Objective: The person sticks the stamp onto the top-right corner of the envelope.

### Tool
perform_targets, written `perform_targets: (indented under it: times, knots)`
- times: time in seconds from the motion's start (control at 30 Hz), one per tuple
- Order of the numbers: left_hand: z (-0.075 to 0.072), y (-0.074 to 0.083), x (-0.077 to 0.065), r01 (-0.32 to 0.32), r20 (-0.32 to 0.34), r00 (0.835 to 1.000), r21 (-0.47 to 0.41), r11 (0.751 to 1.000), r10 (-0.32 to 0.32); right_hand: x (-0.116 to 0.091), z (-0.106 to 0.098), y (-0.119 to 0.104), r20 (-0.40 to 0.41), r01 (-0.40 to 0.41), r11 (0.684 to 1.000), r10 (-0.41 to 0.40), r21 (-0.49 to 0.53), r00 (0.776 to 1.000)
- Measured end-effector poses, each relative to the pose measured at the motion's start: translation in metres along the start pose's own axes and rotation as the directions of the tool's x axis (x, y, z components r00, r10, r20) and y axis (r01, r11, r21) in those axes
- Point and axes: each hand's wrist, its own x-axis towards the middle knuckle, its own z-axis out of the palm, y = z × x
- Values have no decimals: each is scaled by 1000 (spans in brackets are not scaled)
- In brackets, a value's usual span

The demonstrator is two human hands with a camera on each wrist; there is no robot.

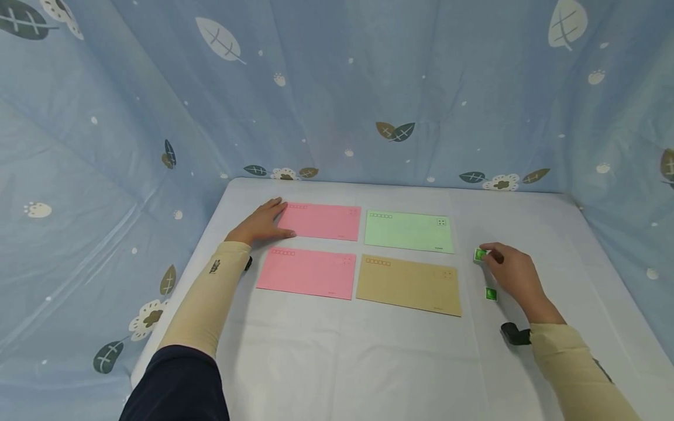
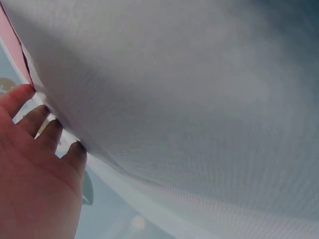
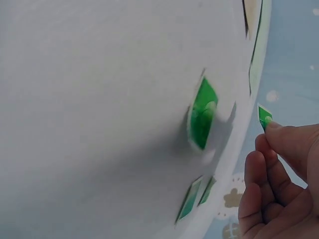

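My right hand point(image 1: 513, 272) pinches a small green stamp point(image 3: 264, 116) with a white border between thumb and fingers, to the right of the envelopes. Another green stamp point(image 1: 491, 293) lies on the white cloth nearer to me. Two more stamps point(image 3: 189, 199) show low in the right wrist view; in the head view the hand hides them. At the far left, my left hand point(image 1: 260, 223) touches the left edge of the back pink envelope point(image 1: 326, 222), thumb and fingers spread apart. A light green envelope point(image 1: 405, 231) lies to its right, with a printed box in its upper right corner.
In the front row lie a second pink envelope point(image 1: 310, 273) and a tan envelope point(image 1: 405, 286). White cloth point(image 1: 337, 362) covers the table. A blue patterned curtain point(image 1: 337, 88) stands along the back and sides.
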Motion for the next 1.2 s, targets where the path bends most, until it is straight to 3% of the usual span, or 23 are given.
perform_targets:
  times: [1.2]
  knots:
    - [2, -1, 4, 15, -10, 1000, -2, 1000, -15, 18, 7, -31, 9, 21, 999, -22, 37, 1000]
